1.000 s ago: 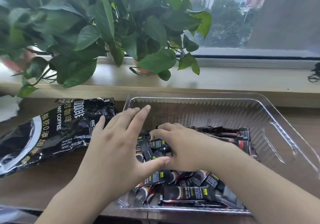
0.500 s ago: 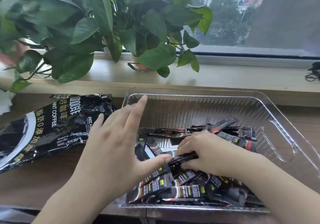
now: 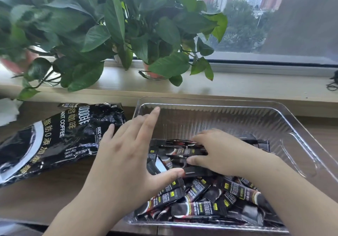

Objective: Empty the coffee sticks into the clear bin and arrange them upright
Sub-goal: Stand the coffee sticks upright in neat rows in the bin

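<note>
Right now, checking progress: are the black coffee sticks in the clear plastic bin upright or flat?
Lying flat: the black coffee sticks sprawl in a jumbled heap on the bin floor.

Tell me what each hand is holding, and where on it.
The right hand pinches a bundle of coffee sticks near their middle, fingers above, thumb below. The left hand holds nothing, fingers straight.

One clear bin (image 3: pixel 237 118), one coffee bag (image 3: pixel 54 140), coffee sticks (image 3: pixel 201 210) too many to count
</note>
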